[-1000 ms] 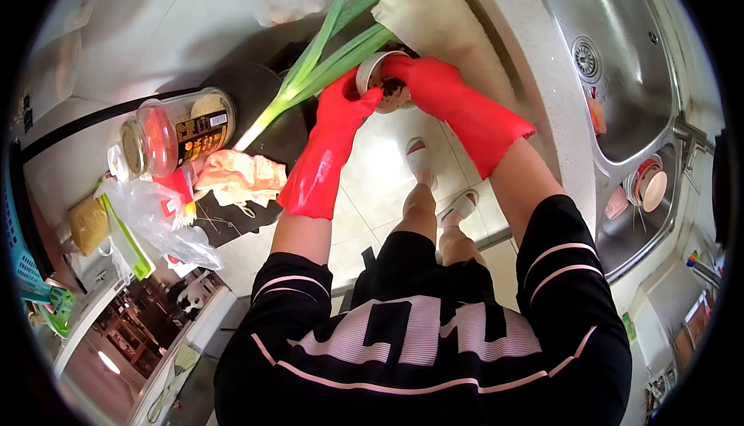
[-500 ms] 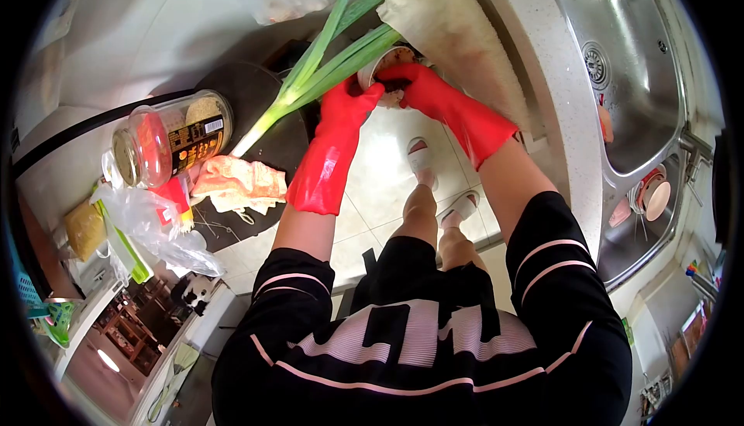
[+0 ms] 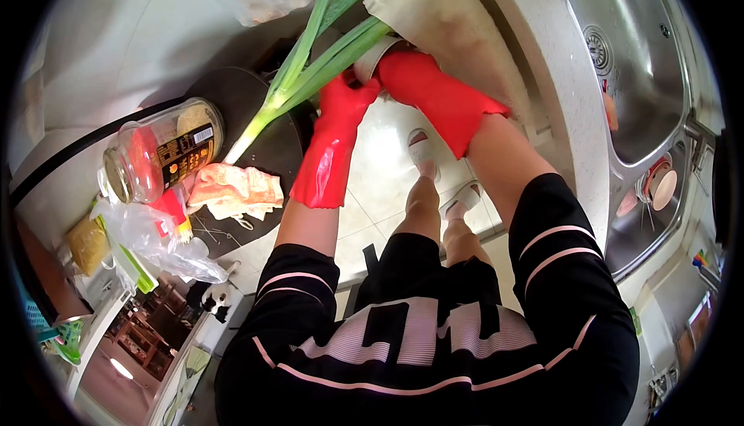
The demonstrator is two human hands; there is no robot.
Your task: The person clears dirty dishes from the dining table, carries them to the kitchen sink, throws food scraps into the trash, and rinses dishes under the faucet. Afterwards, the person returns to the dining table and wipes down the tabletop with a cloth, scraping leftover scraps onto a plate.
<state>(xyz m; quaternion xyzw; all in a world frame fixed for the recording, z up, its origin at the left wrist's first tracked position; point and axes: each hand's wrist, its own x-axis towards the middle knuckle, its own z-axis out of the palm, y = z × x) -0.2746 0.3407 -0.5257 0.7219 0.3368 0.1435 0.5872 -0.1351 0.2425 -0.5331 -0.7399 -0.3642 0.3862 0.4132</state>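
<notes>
red-rubber-gloved left hand [image 3: 359, 85] grasps white round container [image 3: 370, 59]; grip of right hand [image 3: 411, 81] i cannot tell; handling step next likely needs steadiness.

container [image 3: 371, 62] beside leek [image 3: 269, 111], jar [image 3: 144, 161] left, sink [image 3: 637, 46] right

- Bright overall, floor [image 3: 378, 164] washed pale
- Hot highlights: sink [image 3: 639, 112], left glove [image 3: 325, 158]
- Soft shadow on wall [image 3: 182, 34]
- Lit strip [image 3: 121, 369], lower left
- Heavy fisheye bowing, black corners
- Middle fairly sharp, rim soft

Both arms [image 3: 508, 148] reach forward, left hand [image 3: 349, 94] curled close beside the right hand [image 3: 411, 77].
</notes>
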